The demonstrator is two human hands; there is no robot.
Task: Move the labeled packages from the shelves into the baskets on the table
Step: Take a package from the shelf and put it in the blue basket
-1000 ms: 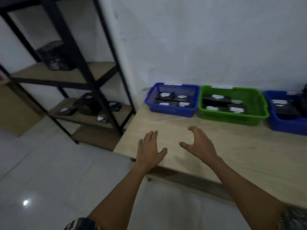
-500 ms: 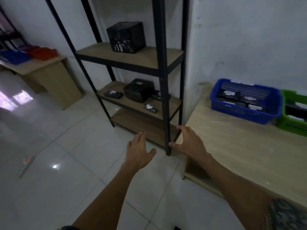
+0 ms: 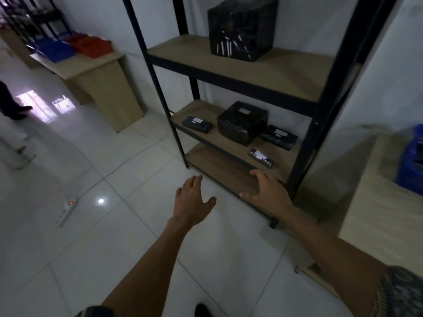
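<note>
**Small package lies just beyond the right hand; both hands empty**

The small package [image 3: 261, 157] lies at the front of the middle shelf [image 3: 231, 143], just up and ahead of the right hand [image 3: 267, 193]. Its long axis runs slantwise, away to that hand's right. The right hand is spread wide, holding nothing. The left hand [image 3: 192, 200], also splayed and empty, hangs farther off, over the floor [image 3: 91, 225]. Judgement: the right hand is better placed for the pick. The box [image 3: 242, 122] stands behind.
</note>
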